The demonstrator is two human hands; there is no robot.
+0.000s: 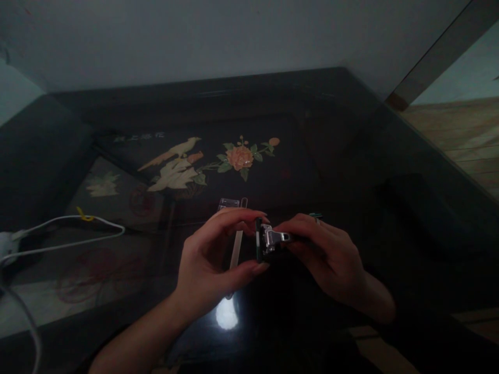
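Note:
Above the dark glossy table, both hands hold what looks like a razor (276,238), with a silver neck and a dark, narrow head turned edge-on. My left hand (208,254) pinches that head between thumb and fingertips at its two ends. My right hand (331,254) is closed around the handle, which its fingers mostly hide. A small green-edged item (315,215) shows just behind the right fingers; I cannot make out what it is. Beyond my left hand lie a small clear plastic case (229,203) and a long, thin pale strip (236,249), both partly covered by the hand.
The glossy tabletop (331,156) bears a bird-and-flower picture (239,157). A white cable (105,221) with a yellow tie loops in from a white plug block (7,244) at the left. A wall (195,41) stands behind the table; wooden flooring (463,135) shows at the right.

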